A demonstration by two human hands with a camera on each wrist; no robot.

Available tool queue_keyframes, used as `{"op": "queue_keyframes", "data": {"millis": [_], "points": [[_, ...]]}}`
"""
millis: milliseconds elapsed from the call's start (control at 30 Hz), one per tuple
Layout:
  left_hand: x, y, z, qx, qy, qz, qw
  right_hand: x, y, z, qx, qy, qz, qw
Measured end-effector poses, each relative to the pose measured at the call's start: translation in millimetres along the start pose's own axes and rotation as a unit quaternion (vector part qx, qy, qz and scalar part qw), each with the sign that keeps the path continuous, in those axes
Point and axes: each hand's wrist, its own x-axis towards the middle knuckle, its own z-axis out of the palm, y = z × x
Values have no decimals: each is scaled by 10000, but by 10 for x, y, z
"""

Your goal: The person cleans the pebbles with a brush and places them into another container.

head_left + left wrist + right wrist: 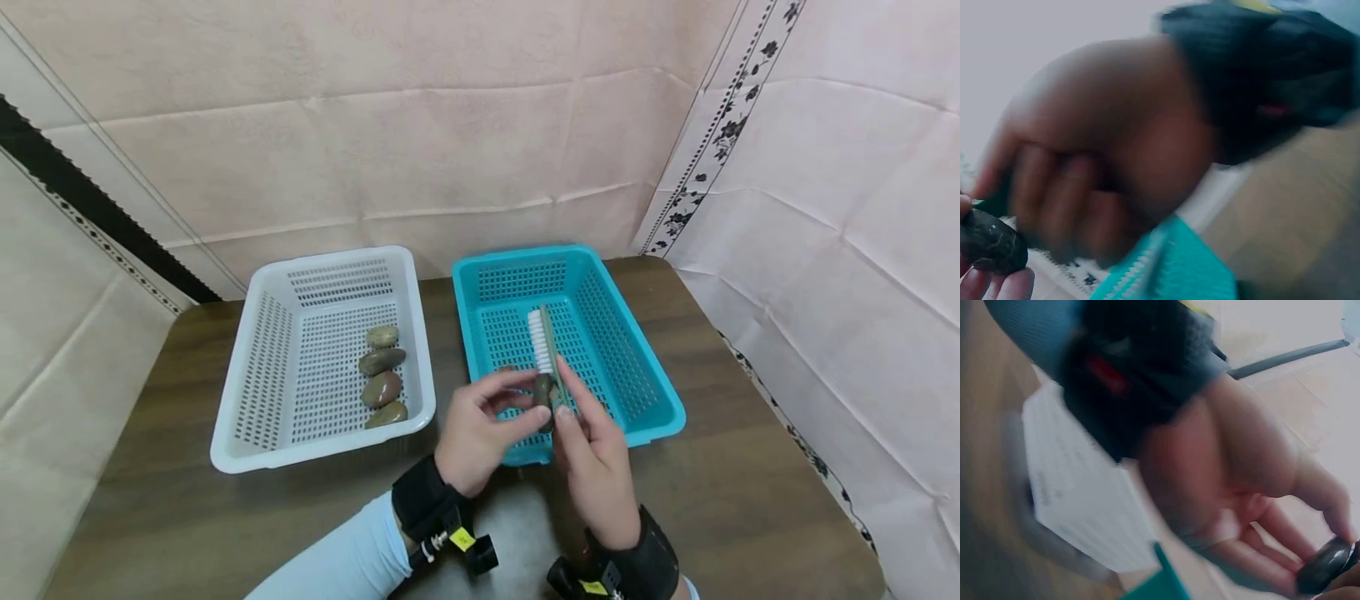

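Note:
In the head view my left hand (480, 433) pinches a dark, smooth stone (542, 398) between thumb and fingers over the near part of the teal basket. My right hand (598, 458) grips a brush (551, 337) with a greenish back and white bristles facing left. The brush stands tilted upward, its lower end right against the stone; whether the bristles touch it I cannot tell. The same stone (994, 242) shows at the left edge of the left wrist view, and the stone (1327, 565) is at the lower right of the right wrist view. Both wrist views are blurred.
The teal basket (645, 358) lies under both hands; a small reddish-brown thing (507, 367) is partly hidden in it. To the left stands a white basket (258, 358) with several stones (382, 389) in a column along its right side. Both are on a brown wooden table (150, 483) beside cloth-covered walls.

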Motion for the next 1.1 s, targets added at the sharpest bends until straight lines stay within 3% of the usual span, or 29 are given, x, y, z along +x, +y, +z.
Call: {"op": "queue_keyframes", "data": {"millis": [200,267,367,533,633,833,900,1100], "points": [[176,182,-156,-561,659,127,9962,-199,93,52,-62,-229,309,9992],[214,200,-193,-559,858,196,9946,-251,118,77,-73,-335,282,9990],[200,147,-175,-435,752,198,9960,-233,124,84,-95,-294,111,9995],[101,-9,-63,-246,219,-165,9993,-53,101,53,-108,-15,-126,9999],[132,26,-85,-345,339,-146,9987,-47,106,74,-102,-31,-4,9999],[235,198,-224,-467,841,262,9950,-288,155,175,-308,-216,115,9992],[191,168,-187,-439,730,251,9961,-293,154,165,-348,-131,-13,9993],[-31,-4,40,23,-205,129,9997,-79,78,20,-265,300,-200,9990]]}}
